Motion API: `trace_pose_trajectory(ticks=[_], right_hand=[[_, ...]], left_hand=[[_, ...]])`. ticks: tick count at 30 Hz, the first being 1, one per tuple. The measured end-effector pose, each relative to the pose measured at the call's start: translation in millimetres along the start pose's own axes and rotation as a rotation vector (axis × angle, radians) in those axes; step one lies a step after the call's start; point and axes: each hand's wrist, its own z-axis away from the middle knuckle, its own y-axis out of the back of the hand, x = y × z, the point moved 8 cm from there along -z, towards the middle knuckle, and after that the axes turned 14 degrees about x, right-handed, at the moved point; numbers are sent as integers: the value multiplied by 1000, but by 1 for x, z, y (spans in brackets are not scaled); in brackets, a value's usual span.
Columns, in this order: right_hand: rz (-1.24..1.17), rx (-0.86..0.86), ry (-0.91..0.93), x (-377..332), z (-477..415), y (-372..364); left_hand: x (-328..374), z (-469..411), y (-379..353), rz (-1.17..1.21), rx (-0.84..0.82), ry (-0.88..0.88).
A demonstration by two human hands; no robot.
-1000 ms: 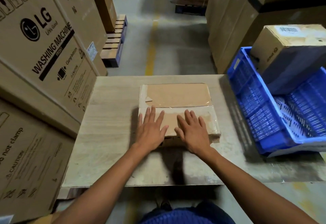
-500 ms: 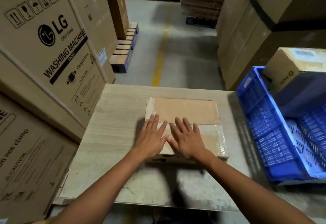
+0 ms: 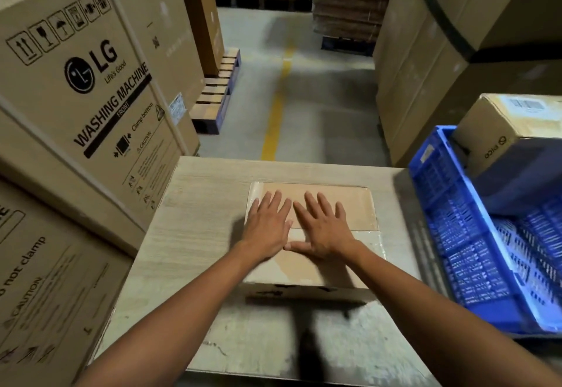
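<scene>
On pale wooden table [image 3: 197, 204]: flat brown cardboard box [image 3: 349, 204], clear tape over top, just left of blue plastic crate [image 3: 441, 204]. Pressing lid, left hand [image 3: 267, 228] and right hand [image 3: 322, 231], fingers straight, gripping nothing. Both slid forward since a second ago, seam to far flap. Likely smoothing tape; sealing nearly done.

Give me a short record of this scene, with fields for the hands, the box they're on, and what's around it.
box: flat, taped cardboard, lying on the table
left hand: flat, fingers straight, palm down on the box top
right hand: flat beside the left, palm down on the same top
right of table: blue crate, a cardboard carton at its far end
left of table: large washing machine carton
floor: yellow line down the aisle
</scene>
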Motion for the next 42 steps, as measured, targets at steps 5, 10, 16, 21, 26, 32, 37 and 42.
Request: trace_pose_trajectory(ticks=[5, 10, 16, 21, 26, 32, 37, 42], right_hand=[[-365, 23, -70, 21, -4, 16], [-290, 177, -225, 74, 21, 26], [-121, 148, -176, 76, 37, 5], [-188, 104, -234, 72, 45, 9], [-58, 200, -207, 41, 88, -4], [-44, 126, -219, 39, 81, -3], [-25, 41, -234, 25, 77, -7], [-26, -17, -250, 22, 72, 2]], left_hand=[[25, -12, 3, 34, -57, 52], [71, -18, -12, 82, -68, -106], [74, -19, -25, 11, -53, -98], [65, -8, -12, 52, -90, -118], [25, 42, -8, -5, 20, 89], [27, 36, -10, 60, -39, 49], [4, 45, -13, 146, -158, -79], [4, 45, -10, 117, -123, -68]])
